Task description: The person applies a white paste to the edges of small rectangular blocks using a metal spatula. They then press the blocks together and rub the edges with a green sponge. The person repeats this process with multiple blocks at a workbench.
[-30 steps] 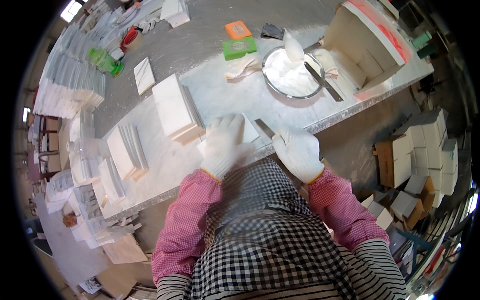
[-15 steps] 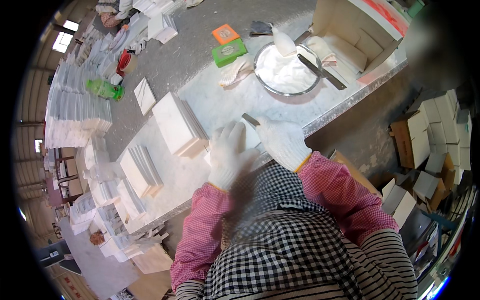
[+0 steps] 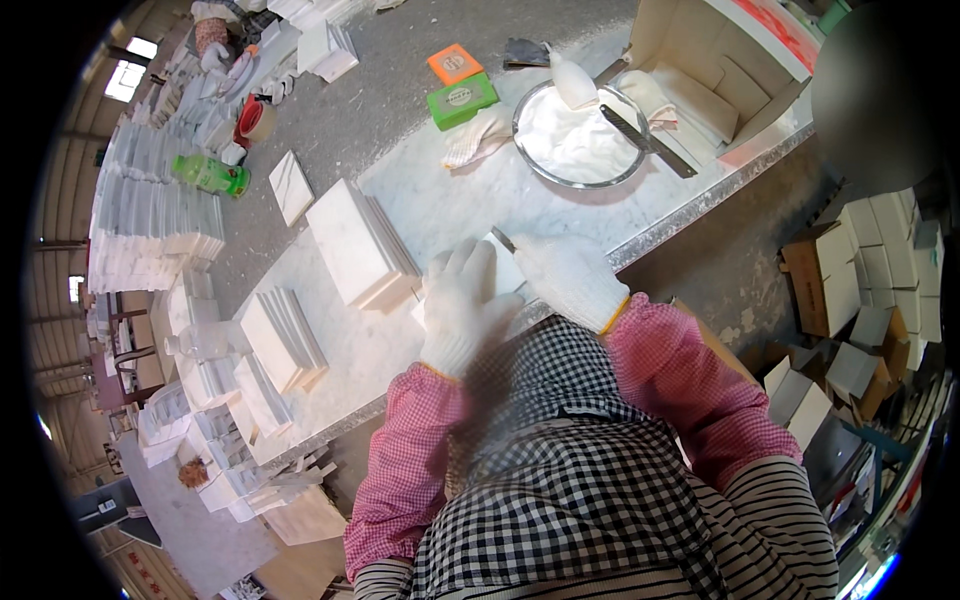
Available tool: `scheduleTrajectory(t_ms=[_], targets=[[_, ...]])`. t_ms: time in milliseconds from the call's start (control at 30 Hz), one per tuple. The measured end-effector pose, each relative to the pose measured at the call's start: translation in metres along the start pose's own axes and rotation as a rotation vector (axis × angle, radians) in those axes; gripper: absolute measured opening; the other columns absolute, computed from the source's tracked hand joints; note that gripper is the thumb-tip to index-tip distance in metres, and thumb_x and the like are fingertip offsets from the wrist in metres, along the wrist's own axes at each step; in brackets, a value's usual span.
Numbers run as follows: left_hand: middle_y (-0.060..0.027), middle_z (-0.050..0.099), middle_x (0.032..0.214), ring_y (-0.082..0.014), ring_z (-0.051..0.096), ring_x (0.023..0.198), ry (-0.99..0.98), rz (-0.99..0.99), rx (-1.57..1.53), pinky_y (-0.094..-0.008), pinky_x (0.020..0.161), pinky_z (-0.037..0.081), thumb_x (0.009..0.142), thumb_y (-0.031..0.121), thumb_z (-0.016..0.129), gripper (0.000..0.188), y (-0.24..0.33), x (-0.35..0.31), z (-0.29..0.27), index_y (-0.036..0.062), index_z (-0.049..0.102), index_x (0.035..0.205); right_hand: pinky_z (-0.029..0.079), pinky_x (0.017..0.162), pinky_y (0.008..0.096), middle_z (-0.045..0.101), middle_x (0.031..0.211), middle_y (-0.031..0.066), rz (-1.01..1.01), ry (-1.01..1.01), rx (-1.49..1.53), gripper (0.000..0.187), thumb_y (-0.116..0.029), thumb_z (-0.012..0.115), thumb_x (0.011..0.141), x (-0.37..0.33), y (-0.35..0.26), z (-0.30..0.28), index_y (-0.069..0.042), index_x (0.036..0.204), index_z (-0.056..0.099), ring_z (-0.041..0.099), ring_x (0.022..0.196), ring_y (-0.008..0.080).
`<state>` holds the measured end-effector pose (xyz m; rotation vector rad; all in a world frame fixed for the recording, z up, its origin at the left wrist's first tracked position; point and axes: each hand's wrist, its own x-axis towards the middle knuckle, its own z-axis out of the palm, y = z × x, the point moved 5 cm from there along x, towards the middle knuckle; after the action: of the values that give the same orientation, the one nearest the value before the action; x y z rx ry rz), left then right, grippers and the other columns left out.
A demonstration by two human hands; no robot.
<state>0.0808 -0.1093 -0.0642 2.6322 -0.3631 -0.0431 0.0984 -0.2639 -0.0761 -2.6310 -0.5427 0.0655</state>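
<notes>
Both my hands wear white knitted gloves. My left hand (image 3: 457, 305) lies with fingers stretched out over a white tile (image 3: 508, 274), whose edges show on both sides of the hand. In my right hand (image 3: 570, 277), closed, is a narrow dark blade (image 3: 503, 239); the rest of that tool is hidden by the glove. Its tip sits at the tile's far corner; whether it touches cannot be made out. Left of my left hand stands a stack of white tiles (image 3: 358, 245). Farther off is a metal bowl (image 3: 580, 186) of white paste, with a dark-handled spatula (image 3: 650, 142) across its rim.
A white squeeze bottle (image 3: 572, 80) leans in the bowl. Beyond are a cloth (image 3: 480, 138), a green box (image 3: 462, 101), an orange box (image 3: 455, 64) and an open carton (image 3: 690, 45). More tile stacks (image 3: 283, 340) stand left. The table edge (image 3: 690, 218) runs along my right.
My right hand and the blade have shifted very slightly relative to the tile. My left hand stays on the tile. The whole view has moved a little.
</notes>
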Motion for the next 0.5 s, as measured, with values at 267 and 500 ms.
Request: scheduleTrajectory(t_ms=[267, 500], targets=[[-0.0144, 0.064, 0.142, -0.0402, 0.057, 0.124, 0.021, 0.016, 0.041, -0.0496, 0.106, 0.049, 0.068, 0.028, 0.091, 0.076, 0.001, 0.0, 0.001, 0.0009, 0.064, 0.134, 0.056, 0.067, 0.0493, 0.071, 0.087, 0.0184, -0.07, -0.054, 0.075, 0.018, -0.016, 0.055, 0.097, -0.013, 0.01, -0.004, -0.006, 0.109, 0.066, 0.07, 0.079, 0.0408], [-0.016, 0.064, 0.14, -0.0406, 0.057, 0.124, 0.018, 0.024, 0.042, -0.0495, 0.106, 0.049, 0.068, 0.03, 0.091, 0.078, 0.002, 0.001, 0.001, -0.0005, 0.064, 0.135, 0.056, 0.065, 0.0487, 0.071, 0.084, 0.0167, -0.057, -0.05, 0.081, 0.018, -0.017, 0.058, 0.096, -0.028, 0.007, -0.016, -0.008, 0.109, 0.067, 0.07, 0.076, 0.0402]])
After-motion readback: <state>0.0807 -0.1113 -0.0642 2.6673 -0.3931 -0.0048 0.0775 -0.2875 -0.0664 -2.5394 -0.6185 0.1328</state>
